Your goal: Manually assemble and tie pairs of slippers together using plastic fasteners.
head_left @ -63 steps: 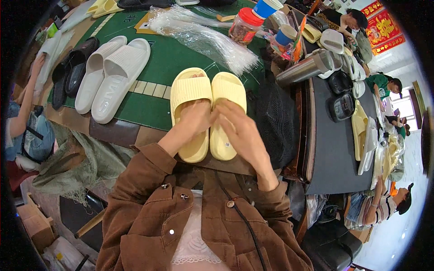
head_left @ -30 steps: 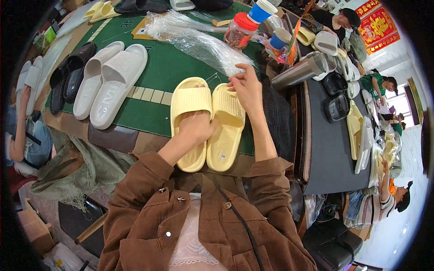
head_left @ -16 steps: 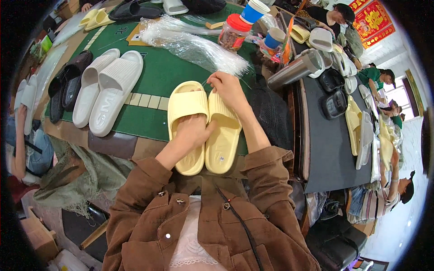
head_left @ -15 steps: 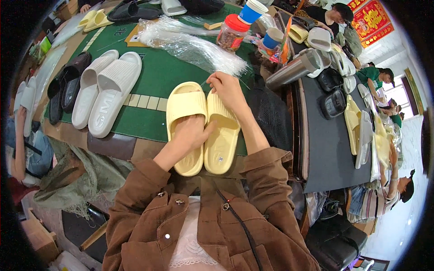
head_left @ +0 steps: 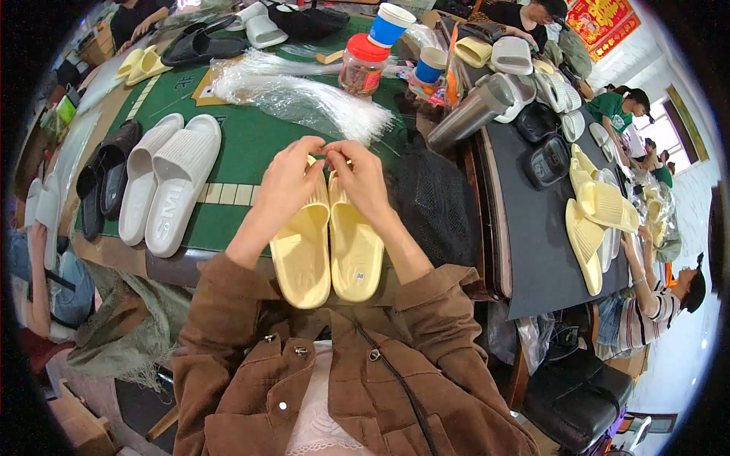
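Observation:
A pair of pale yellow slide sandals lies side by side at the table's near edge: the left slide [head_left: 299, 270] and the right slide [head_left: 357, 254], toes pointing away from me. Over their toe ends, my left hand [head_left: 287, 181] and my right hand [head_left: 360, 182] meet with fingertips pinched together. Whatever the fingers hold is too small to make out. My hands hide much of both toe ends. Just beyond them spreads a bundle of thin clear plastic strands [head_left: 319, 106] in a clear wrapper.
Pale grey slides [head_left: 182, 182] and black slides [head_left: 114, 171] lie to the left on the green table mat [head_left: 236, 156]. A red-lidded jar [head_left: 363, 64], paper cups and a metal tumbler [head_left: 471, 112] stand beyond. More slides cover the dark table [head_left: 525, 235] at right, where people work.
My left hand has come out of the left slide and moved forward to the toe ends. My right hand has joined it there. At right, a worker's yellow slide has moved.

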`<state>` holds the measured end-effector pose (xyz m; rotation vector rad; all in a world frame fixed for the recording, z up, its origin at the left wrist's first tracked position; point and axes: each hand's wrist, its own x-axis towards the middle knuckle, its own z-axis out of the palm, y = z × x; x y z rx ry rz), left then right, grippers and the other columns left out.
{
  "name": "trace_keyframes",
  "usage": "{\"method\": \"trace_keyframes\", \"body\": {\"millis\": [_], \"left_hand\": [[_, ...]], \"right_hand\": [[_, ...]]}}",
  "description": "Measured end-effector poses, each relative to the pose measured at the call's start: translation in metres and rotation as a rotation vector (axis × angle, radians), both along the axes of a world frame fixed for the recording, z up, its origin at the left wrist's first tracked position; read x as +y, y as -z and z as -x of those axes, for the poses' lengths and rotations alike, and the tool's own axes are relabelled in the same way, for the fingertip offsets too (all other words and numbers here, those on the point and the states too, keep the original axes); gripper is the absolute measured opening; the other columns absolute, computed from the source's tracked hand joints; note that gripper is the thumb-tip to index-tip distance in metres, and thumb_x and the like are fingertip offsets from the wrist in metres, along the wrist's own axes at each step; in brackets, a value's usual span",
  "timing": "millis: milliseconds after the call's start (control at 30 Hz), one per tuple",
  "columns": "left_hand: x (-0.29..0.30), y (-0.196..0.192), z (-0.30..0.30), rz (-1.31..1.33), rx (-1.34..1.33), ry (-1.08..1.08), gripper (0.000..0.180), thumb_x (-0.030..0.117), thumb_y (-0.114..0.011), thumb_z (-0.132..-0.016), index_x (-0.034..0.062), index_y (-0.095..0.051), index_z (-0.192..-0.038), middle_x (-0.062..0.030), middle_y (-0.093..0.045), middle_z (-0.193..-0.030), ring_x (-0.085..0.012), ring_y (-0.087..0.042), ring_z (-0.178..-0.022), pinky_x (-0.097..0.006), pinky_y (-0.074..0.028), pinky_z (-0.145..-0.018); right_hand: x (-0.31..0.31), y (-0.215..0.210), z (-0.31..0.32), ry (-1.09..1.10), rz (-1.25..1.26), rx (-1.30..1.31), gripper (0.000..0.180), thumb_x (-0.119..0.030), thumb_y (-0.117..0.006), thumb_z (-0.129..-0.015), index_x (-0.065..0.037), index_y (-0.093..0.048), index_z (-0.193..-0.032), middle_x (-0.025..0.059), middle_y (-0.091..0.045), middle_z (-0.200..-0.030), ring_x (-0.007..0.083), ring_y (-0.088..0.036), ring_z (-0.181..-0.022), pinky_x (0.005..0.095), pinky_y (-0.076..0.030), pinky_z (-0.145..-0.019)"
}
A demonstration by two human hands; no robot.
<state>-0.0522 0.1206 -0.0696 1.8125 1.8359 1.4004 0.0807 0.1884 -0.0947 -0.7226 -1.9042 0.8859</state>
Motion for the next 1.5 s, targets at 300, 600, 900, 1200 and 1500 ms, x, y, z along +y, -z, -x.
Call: {"method": "trace_keyframes", "body": {"millis": [300, 600, 900, 1200, 1500], "left_hand": [[0.022, 0.015, -0.012, 0.113, -0.260, 0.123, 0.017, 0.011, -0.053, -0.092, 0.0001, -0.055, -0.105, -0.0137, -0.064, -0.072, -0.0155, -0.061, -0.058, -0.030, -0.046, -0.053], [0.022, 0.034, -0.009, 0.008, -0.263, 0.105, 0.008, 0.006, -0.056, -0.090, 0.0005, -0.057, -0.096, -0.0048, -0.061, -0.074, -0.0073, -0.053, -0.061, -0.023, -0.042, -0.054], [0.025, 0.037, -0.006, -0.081, -0.382, 0.002, 0.005, 0.003, -0.060, -0.085, -0.0006, -0.060, -0.088, -0.0051, -0.059, -0.075, -0.0085, -0.053, -0.064, -0.024, -0.044, -0.059], [0.021, 0.031, -0.011, -0.054, -0.302, -0.025, 0.004, 0.004, -0.060, -0.086, 0.0001, -0.060, -0.087, -0.0017, -0.059, -0.079, -0.0067, -0.051, -0.064, -0.024, -0.043, -0.059], [0.020, 0.032, -0.015, -0.115, -0.242, 0.014, 0.005, 0.001, -0.061, -0.083, -0.0001, -0.060, -0.087, -0.0047, -0.058, -0.079, -0.0104, -0.054, -0.061, -0.025, -0.043, -0.056]], "right_hand": [[0.005, 0.008, -0.004, 0.055, 0.241, 0.155, 0.013, -0.006, -0.052, -0.092, 0.000, -0.063, -0.094, 0.0054, -0.065, -0.081, 0.0094, -0.063, -0.069, 0.0231, -0.049, -0.059], [-0.001, 0.007, 0.000, 0.087, 0.174, 0.131, 0.014, -0.004, -0.053, -0.089, 0.001, -0.064, -0.097, 0.0095, -0.063, -0.084, 0.0148, -0.063, -0.067, 0.0270, -0.049, -0.059], [-0.003, 0.005, 0.000, 0.087, 0.156, 0.134, 0.020, -0.003, -0.052, -0.089, -0.001, -0.064, -0.105, 0.0097, -0.062, -0.081, 0.0129, -0.060, -0.064, 0.0269, -0.048, -0.059], [-0.006, 0.005, 0.002, 0.087, 0.155, 0.112, 0.018, -0.004, -0.054, -0.088, 0.000, -0.064, -0.103, 0.0102, -0.064, -0.079, 0.0124, -0.060, -0.063, 0.0256, -0.048, -0.058], [-0.006, 0.003, -0.001, 0.103, 0.118, 0.076, 0.018, -0.005, -0.055, -0.088, -0.002, -0.067, -0.102, 0.0091, -0.061, -0.081, 0.0137, -0.062, -0.065, 0.0265, -0.048, -0.060]]}}
